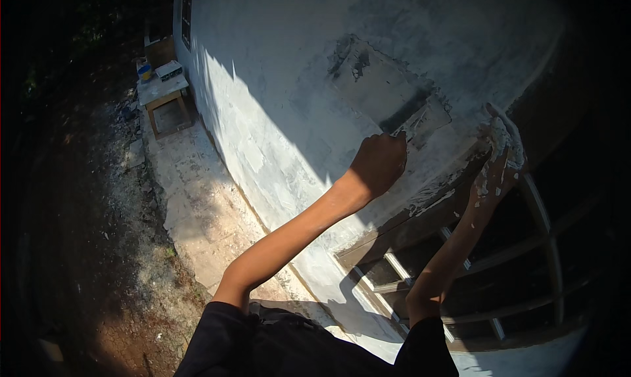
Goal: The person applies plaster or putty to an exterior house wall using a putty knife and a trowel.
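Note:
My left hand (381, 163) is closed in a fist around a putty knife (417, 122), its thin blade up against the wall. Just beyond lies a rough-edged patch of grey putty (374, 81) with a dark band along its near side. My right hand (493, 170), smeared with white putty over fingers and wrist, is raised to the right near the window frame. It grips a flat tool (509, 130) loaded with white putty; the tool's exact kind is hidden under the smears.
The white wall (263, 134) is part sunlit, part shaded. A dark-framed window (420, 252) with pale bars is below my right arm. At far left, a small wooden table (161, 91) holds a blue-and-yellow tub (144, 72) and a box (169, 70). A splattered concrete ledge (197, 206) borders bare soil.

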